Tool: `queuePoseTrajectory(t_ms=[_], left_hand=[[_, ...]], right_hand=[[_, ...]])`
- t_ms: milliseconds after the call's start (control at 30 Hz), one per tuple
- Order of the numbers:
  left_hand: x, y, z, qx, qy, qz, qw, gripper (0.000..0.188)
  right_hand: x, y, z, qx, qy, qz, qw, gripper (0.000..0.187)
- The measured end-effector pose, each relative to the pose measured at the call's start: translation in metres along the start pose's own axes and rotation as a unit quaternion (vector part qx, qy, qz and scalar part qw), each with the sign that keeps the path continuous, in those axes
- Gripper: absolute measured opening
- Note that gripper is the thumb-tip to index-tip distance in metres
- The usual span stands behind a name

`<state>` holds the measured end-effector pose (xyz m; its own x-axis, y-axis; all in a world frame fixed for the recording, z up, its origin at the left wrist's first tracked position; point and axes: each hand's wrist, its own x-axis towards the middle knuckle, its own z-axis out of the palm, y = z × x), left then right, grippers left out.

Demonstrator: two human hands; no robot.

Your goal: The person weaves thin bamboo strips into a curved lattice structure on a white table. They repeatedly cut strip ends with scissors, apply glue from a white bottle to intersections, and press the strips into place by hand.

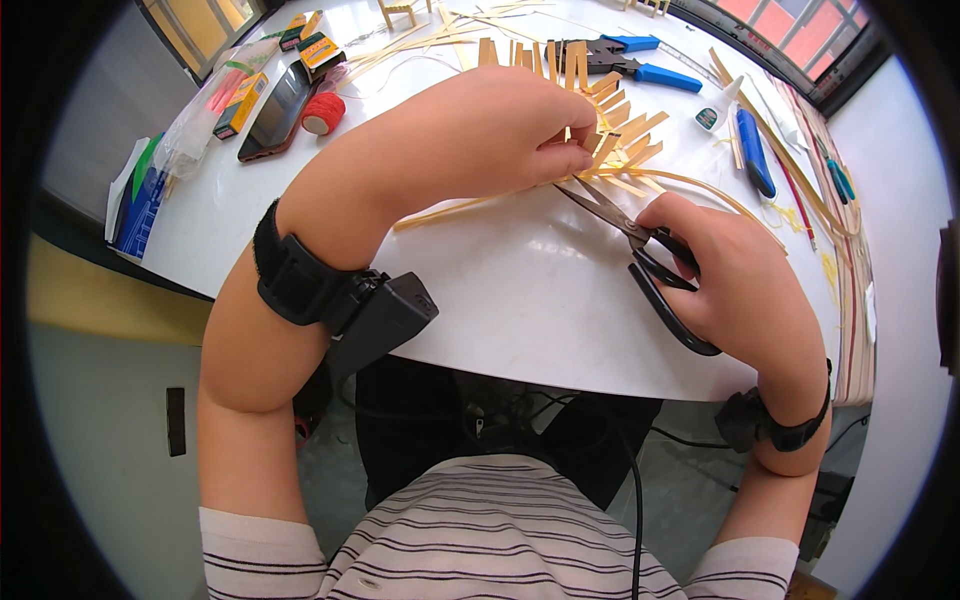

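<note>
My left hand (535, 115) pinches the near edge of a piece woven from flat yellow-tan strips (628, 132). The strips' loose ends fan out to the far and right sides, and my hand and forearm hide part of the weave. In my right hand (730, 265) is a pair of black-handled scissors (610, 212), with fingers and thumb around the handles. Its blades stand slightly apart, their tips close to the near edge of the weave by my left fingers. A long thin strip (715, 190) curves from the weave toward the right.
Blue-handled pliers (600, 55) lie beyond the weave. At right are a glue bottle (718, 105), a blue-handled tool (755, 155) and green-handled pliers (836, 175). A phone (275, 115), red thread spool (323, 113) and small boxes (240, 105) lie at left on the white table (500, 300).
</note>
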<state>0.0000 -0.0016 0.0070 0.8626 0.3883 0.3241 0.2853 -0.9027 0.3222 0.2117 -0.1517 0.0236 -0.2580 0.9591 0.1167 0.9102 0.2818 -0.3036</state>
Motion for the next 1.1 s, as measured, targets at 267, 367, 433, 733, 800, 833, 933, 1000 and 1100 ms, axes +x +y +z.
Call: queuePoseTrajectory(t_ms=[267, 367, 433, 733, 800, 833, 933, 1000, 1100], left_hand=[[0.0, 0.002, -0.006, -0.015, -0.036, -0.019, 0.999, 0.015], [-0.003, 0.003, -0.014, -0.04, -0.07, -0.034, 0.996, 0.014], [0.0, 0.004, -0.017, -0.051, -0.084, -0.026, 0.995, 0.013], [-0.002, 0.005, -0.021, -0.042, -0.093, -0.032, 0.994, 0.013], [-0.002, 0.005, -0.018, -0.04, -0.082, -0.04, 0.995, 0.013], [-0.002, 0.005, -0.018, -0.038, -0.08, -0.042, 0.995, 0.014], [-0.003, 0.004, -0.017, -0.036, -0.07, -0.039, 0.996, 0.015], [-0.002, 0.005, -0.016, -0.039, -0.063, -0.029, 0.997, 0.016], [-0.002, 0.008, -0.017, -0.037, -0.065, -0.035, 0.997, 0.015]], right_hand=[[0.005, 0.003, -0.011, 0.042, -0.064, 0.026, 0.997, 0.032], [0.003, 0.018, -0.045, 0.145, -0.148, 0.111, 0.972, 0.042], [-0.01, 0.051, -0.052, 0.229, -0.037, 0.05, 0.972, 0.047], [0.013, 0.062, -0.026, 0.094, 0.05, 0.061, 0.992, 0.051], [0.016, 0.058, -0.025, 0.071, 0.057, 0.027, 0.995, 0.05], [0.018, 0.06, -0.023, 0.05, 0.07, -0.013, 0.996, 0.05], [0.027, 0.056, -0.024, 0.002, 0.058, -0.055, 0.997, 0.052], [0.028, 0.049, -0.025, -0.015, 0.043, -0.066, 0.997, 0.052], [0.029, 0.043, -0.024, -0.021, 0.042, -0.093, 0.995, 0.052]])
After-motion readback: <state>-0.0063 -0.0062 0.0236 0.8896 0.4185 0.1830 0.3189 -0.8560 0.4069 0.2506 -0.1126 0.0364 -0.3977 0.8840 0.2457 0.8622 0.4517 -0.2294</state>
